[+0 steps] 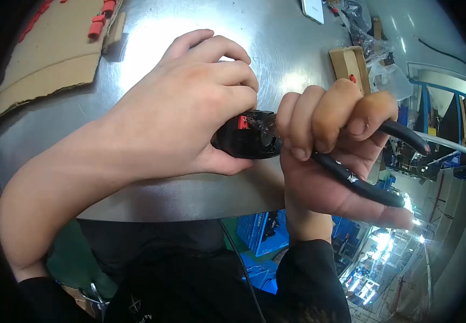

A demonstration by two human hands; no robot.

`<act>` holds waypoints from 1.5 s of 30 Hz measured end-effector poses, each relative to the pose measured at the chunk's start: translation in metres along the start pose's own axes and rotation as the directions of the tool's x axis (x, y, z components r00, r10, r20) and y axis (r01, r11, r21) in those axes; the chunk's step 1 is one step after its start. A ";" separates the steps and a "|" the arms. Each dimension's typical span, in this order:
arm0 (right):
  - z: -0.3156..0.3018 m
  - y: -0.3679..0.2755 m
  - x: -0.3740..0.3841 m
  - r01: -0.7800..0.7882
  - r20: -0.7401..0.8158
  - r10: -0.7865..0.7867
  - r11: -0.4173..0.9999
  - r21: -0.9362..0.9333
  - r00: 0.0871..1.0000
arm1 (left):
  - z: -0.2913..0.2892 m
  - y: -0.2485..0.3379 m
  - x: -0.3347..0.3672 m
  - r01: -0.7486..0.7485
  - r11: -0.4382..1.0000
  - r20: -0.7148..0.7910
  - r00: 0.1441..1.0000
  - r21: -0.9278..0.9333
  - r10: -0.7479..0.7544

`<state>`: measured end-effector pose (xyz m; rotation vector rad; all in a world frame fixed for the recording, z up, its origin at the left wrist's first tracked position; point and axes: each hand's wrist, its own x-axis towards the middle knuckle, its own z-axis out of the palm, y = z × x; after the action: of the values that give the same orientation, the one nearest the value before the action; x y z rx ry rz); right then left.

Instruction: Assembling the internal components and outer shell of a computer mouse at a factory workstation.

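L hand [190, 107] comes in from lower left, forearm bent sharply at the elbow, palm down, fingers curled over the head end of a black crimping tool [254, 137]. It's closed on the tool head; thumb tucked under, fingertips wrapped over the top near a small red connector [242, 123] sitting in the jaws. R hand [335, 145] rises from the lower edge, black sleeve at the wrist, fingers wrapped tight round the two black handles [373, 188], squeezing them twd each other; one handle exits above the fingers to the right, the other runs down-right across the palm.

Tool's long axis runs roughly left-right w/ a slight downward tilt to the right; head points left, handles point right.

Tool is held just above the near edge of a shiny metal table [190, 194], over the rim. Cardboard sheet [50, 59] w/ red parts [101, 19] lies far left, well apart. Small cardboard box [346, 64] sits just behind the R hand. Bare metal between them.
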<state>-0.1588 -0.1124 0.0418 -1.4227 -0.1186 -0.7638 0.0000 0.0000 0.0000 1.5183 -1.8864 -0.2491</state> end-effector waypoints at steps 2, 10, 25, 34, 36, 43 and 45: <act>0.000 0.002 0.000 0.016 0.019 -0.017 1.000 0.025 1.000 | 0.001 -0.001 0.000 -0.027 0.999 -0.015 1.000 -0.025 0.026; -0.005 0.002 0.000 -0.015 0.120 0.002 0.994 0.110 0.993 | 0.000 0.010 -0.001 -0.061 0.997 0.053 0.997 -0.050 0.064; -0.045 -0.018 0.012 0.151 -0.102 -0.146 0.987 0.047 0.984 | -0.014 0.000 0.005 0.010 0.986 0.061 0.998 -0.165 0.000; -0.027 -0.019 0.002 -0.270 0.052 0.312 0.884 -0.382 0.949 | -0.032 0.005 0.006 0.301 -0.070 0.304 0.872 -0.951 -0.384; -0.034 -0.012 0.002 -0.207 -0.046 0.204 0.912 -0.354 0.978 | -0.037 0.001 0.006 0.348 -0.142 0.376 0.858 -0.927 -0.350; -0.020 -0.025 0.012 -0.394 0.023 0.423 0.860 -0.324 0.906 | -0.048 0.009 0.007 0.693 -0.115 0.702 0.710 -0.712 -0.064; -0.022 -0.022 0.011 -0.369 0.081 0.410 0.877 -0.307 0.908 | -0.049 0.016 0.008 0.683 -0.080 0.687 0.714 -0.726 -0.135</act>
<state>-0.1702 -0.1359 0.0619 -1.7091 0.1744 -0.3486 0.0175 0.0107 0.0481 0.8946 -0.7287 -1.9315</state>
